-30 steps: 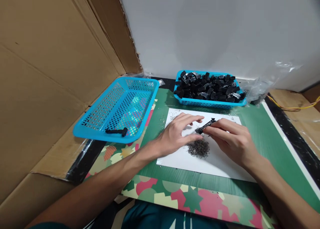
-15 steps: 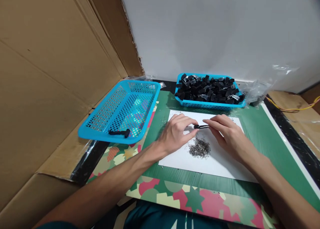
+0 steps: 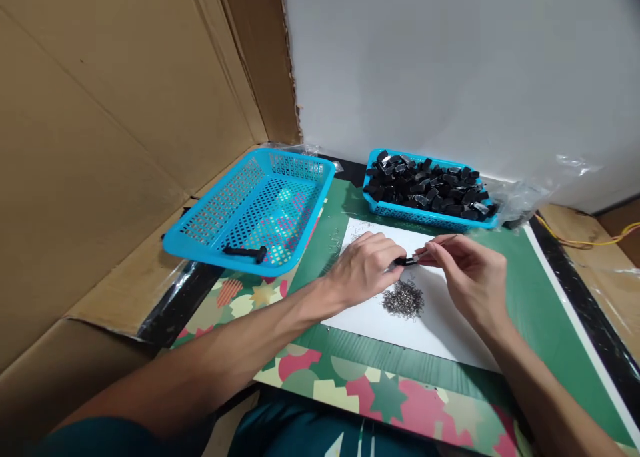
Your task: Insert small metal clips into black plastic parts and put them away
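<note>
Over the white sheet point(image 3: 350, 317), my left hand point(image 3: 370, 267) is closed around a small black plastic piece point(image 3: 407, 262), whose far end is hidden in the fingers. Thumb and fingertips of my right hand point(image 3: 473, 270) are pinched at the right end of that piece, on something thin that I cannot make out. Just below the hands lies a heap of tiny bent metal pieces point(image 3: 403, 300); more are scattered at the sheet's upper left.
At the left stands a blue basket point(image 3: 287, 264) with one black part point(image 3: 246, 252) in it. Another blue basket point(image 3: 425, 218) at the back holds a pile of black pieces point(image 3: 430, 184). Clear plastic bags point(image 3: 523, 197) lie beside it. Cardboard point(image 3: 125, 97) walls the left side.
My right hand has turned so its palm shows more, with the fingertips raised. My left fingers have closed further over the black piece. The whole view has shifted slightly.
</note>
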Demonstrator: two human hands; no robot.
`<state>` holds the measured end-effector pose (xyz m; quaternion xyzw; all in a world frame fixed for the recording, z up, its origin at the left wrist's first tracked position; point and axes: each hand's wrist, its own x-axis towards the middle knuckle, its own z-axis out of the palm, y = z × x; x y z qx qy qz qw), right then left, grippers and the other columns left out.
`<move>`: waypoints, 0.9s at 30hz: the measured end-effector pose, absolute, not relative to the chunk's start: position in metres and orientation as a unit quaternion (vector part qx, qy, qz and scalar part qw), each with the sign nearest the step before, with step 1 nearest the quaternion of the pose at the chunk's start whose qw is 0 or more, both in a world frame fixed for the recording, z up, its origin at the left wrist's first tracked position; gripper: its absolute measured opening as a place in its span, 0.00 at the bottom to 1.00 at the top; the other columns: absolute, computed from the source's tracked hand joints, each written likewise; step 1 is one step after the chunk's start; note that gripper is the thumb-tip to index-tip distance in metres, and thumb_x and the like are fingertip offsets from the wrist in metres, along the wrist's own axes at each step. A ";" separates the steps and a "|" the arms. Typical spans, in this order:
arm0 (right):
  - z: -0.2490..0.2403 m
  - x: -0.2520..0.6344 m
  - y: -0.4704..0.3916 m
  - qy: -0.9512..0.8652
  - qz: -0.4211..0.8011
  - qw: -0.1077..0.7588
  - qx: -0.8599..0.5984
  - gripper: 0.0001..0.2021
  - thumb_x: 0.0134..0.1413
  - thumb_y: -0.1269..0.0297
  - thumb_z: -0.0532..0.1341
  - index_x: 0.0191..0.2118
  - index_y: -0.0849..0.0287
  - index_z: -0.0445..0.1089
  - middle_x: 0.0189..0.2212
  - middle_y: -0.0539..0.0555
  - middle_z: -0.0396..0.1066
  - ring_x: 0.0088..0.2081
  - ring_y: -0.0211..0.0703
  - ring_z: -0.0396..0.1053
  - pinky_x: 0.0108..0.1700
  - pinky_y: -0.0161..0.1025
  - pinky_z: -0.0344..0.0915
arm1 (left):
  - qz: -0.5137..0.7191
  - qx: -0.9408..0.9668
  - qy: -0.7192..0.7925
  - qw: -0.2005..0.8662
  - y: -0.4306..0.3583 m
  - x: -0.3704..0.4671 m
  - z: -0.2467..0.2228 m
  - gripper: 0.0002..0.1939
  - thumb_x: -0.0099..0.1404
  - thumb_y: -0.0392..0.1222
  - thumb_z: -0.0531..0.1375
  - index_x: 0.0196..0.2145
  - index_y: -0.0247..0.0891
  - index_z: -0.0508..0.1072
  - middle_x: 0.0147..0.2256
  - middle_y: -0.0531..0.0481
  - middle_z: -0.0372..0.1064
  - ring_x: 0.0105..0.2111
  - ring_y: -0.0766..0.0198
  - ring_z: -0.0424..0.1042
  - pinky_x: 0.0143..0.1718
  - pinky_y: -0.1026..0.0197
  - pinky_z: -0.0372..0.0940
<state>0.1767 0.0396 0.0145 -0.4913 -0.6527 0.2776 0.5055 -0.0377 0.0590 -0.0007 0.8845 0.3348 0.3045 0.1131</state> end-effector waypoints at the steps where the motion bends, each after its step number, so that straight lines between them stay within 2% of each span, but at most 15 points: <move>1: 0.014 0.172 0.039 -0.646 0.291 0.507 -0.490 0.10 0.66 0.59 0.68 0.35 0.58 0.78 0.32 0.55 0.82 0.31 0.47 0.83 0.36 0.43 0.83 | 0.304 0.887 0.331 0.110 0.059 -0.037 -0.001 0.05 0.73 0.36 0.62 0.44 0.35 0.78 0.41 0.46 0.79 0.43 0.56 0.76 0.50 0.54 0.66; 13: 0.012 0.169 0.039 -0.699 0.208 0.465 -0.502 0.09 0.65 0.59 0.68 0.34 0.57 0.77 0.30 0.54 0.83 0.30 0.48 0.83 0.31 0.39 0.80 | 0.284 0.899 0.324 0.076 0.057 -0.035 0.003 0.04 0.72 0.34 0.63 0.42 0.33 0.79 0.37 0.46 0.78 0.40 0.56 0.76 0.47 0.55 0.67; 18: 0.015 0.168 0.040 -0.723 0.158 0.450 -0.500 0.07 0.65 0.62 0.67 0.34 0.55 0.76 0.29 0.53 0.83 0.29 0.47 0.83 0.31 0.39 0.78 | 0.265 0.902 0.333 0.069 0.060 -0.034 0.004 0.05 0.72 0.34 0.63 0.36 0.33 0.77 0.34 0.46 0.76 0.38 0.57 0.75 0.45 0.57 0.67; 27: 0.017 0.163 0.038 -0.743 0.114 0.434 -0.496 0.08 0.65 0.65 0.65 0.32 0.56 0.76 0.26 0.51 0.81 0.26 0.45 0.81 0.28 0.36 0.75 | 0.254 0.919 0.300 0.035 0.059 -0.033 0.002 0.06 0.74 0.34 0.61 0.38 0.31 0.76 0.35 0.45 0.76 0.38 0.56 0.74 0.45 0.56 0.68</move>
